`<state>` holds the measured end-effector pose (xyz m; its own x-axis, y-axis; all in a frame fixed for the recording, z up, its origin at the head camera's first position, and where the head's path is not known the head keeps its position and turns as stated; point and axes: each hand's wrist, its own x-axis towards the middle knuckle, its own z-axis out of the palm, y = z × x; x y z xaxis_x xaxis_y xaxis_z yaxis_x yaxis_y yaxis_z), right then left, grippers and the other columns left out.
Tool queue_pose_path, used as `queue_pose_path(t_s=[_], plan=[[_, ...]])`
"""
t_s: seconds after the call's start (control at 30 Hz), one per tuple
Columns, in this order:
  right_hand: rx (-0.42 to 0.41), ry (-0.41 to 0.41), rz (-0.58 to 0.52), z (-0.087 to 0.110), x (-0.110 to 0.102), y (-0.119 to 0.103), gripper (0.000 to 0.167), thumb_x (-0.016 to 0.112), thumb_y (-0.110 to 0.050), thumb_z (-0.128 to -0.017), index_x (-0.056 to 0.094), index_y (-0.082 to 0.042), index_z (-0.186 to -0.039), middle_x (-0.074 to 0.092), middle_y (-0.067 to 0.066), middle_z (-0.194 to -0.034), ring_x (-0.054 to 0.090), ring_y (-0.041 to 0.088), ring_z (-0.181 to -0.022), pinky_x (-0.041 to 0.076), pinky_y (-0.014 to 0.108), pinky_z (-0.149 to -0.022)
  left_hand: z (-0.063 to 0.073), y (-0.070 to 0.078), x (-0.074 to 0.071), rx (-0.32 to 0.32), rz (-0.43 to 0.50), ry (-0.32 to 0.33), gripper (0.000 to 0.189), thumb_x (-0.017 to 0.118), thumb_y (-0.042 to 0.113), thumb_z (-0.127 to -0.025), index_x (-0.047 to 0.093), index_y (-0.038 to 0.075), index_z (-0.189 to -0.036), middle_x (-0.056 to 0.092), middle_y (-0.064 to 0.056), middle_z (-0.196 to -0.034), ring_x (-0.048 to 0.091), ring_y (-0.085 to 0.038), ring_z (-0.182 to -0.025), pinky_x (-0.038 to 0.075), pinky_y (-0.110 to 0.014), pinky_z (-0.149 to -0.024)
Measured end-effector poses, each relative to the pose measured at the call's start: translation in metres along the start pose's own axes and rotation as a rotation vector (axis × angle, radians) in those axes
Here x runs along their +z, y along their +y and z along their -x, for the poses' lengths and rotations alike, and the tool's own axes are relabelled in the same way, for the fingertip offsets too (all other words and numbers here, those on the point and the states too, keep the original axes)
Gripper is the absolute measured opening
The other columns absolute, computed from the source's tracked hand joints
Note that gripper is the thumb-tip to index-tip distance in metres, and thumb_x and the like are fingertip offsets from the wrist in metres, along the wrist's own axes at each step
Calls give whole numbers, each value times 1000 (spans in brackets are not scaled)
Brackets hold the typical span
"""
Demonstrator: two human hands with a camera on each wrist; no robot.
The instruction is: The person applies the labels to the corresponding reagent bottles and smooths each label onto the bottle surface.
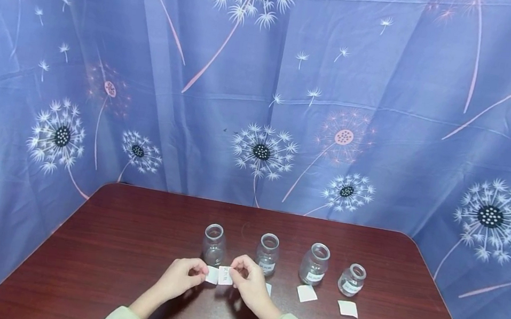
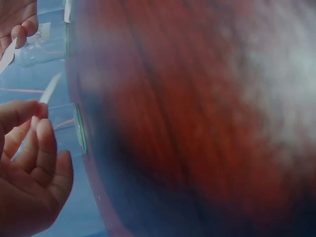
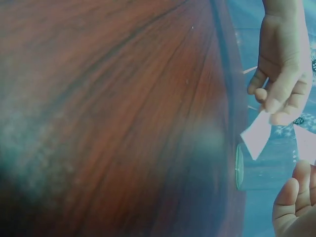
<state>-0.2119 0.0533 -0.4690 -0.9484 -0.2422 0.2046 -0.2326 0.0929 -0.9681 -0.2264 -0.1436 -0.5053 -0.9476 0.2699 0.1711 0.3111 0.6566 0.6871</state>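
Note:
Thumb and fingertips of my left hand (image 1: 179, 279) pinch a small white paper piece (image 1: 212, 275). Beside it, my right hand (image 1: 254, 291) pinches a white label (image 1: 225, 275) with dark print. The two pieces meet or nearly meet edge to edge in the head view; in the right wrist view the left hand's paper (image 3: 256, 136) and the right hand's label (image 3: 306, 143) appear apart. Just behind the hands stands an open glass jar (image 1: 214, 243) with no label visible on it. The left wrist view shows the left fingers (image 2: 44, 143) curled in toward the thumb.
Three more glass jars stand to the right, each bearing a white label: one jar (image 1: 268, 247), another (image 1: 316, 262) and a smaller one (image 1: 352, 280). White paper squares (image 1: 307, 293) lie before them, one partly behind the right hand. Patterned blue cloth (image 1: 180, 144) hangs behind the brown table (image 1: 128, 240).

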Motion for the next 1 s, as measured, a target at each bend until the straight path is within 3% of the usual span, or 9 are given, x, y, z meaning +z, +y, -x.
queue_pose_path(t_s=[0.23,0.5,0.8,0.9,1.0], plan=[[6,4,11,1,0,2,5,52,11,-76,50,9,-80,51,24,-69,41,2,-48,37,13,-48,2,-4,-3,-21,-87,-77,5,61,9,-75,59,13,-77,56,10,-58,42,0,-38,35,-18,-46],[8,-6,21,2,0,3,4,52,9,-77,50,9,-81,52,24,-69,41,1,-48,38,13,-47,4,-3,-4,-10,-273,-76,10,64,12,-70,59,19,-75,54,15,-60,39,0,-49,30,-20,-48],[16,-14,35,3,0,4,4,52,9,-77,50,9,-81,52,23,-68,42,2,-48,38,14,-47,4,-1,-7,-8,-371,-92,12,66,15,-70,60,20,-80,58,13,-64,45,-1,-53,33,-23,-49],[11,-14,36,3,0,4,4,52,9,-77,50,8,-81,52,23,-68,42,3,-48,38,15,-47,1,3,-11,-3,-374,-69,12,66,15,-71,61,20,-81,60,12,-66,50,-3,-56,36,-24,-50],[7,-15,35,3,0,3,4,51,10,-77,50,9,-81,52,24,-68,42,3,-48,38,15,-47,-4,9,-16,23,-360,1,11,65,16,-72,62,20,-82,63,10,-69,54,-5,-60,38,-24,-51]])
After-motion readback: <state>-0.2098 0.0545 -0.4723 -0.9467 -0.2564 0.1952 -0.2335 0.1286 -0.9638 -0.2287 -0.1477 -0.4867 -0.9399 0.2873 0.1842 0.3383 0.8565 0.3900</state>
